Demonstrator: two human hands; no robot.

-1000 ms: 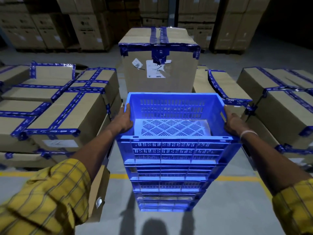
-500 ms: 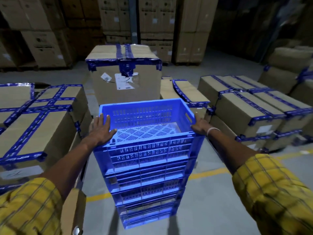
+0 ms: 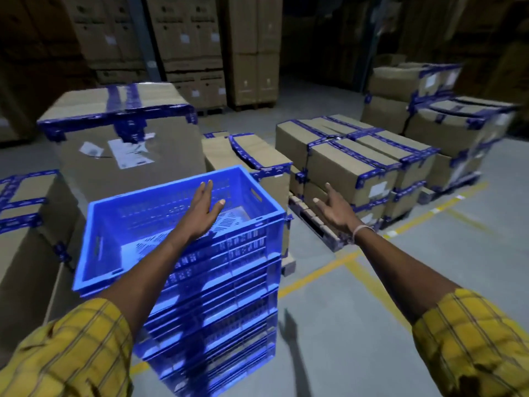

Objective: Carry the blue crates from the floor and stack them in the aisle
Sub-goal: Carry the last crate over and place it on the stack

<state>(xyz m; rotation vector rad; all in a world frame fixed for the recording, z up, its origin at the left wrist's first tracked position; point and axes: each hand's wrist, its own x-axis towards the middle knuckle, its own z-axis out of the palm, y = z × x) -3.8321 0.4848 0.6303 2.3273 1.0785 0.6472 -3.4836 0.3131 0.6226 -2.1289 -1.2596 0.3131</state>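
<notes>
1. Now: top crate (image 3: pixel 183 224) seated on crate stack (image 3: pixel 211 325), floor (image 3: pixel 357 325) of aisle.
2. Left hand (image 3: pixel 201 213) above crate, right hand (image 3: pixel 333 209) off to its side; both grips wide, holding nothing.
3. Rigid perforated plastic, rectangular; likely light, stiff.
4. Best taken at end-wall handle slots (image 3: pixel 255 194).

A single head-worn view is given, taken from above and just behind the stack of blue crates (image 3: pixel 183 253) and tilted forward and down. The stack is seen close, low and left of centre; beyond it, taped cartons and the dark aisle are shown.
</notes>
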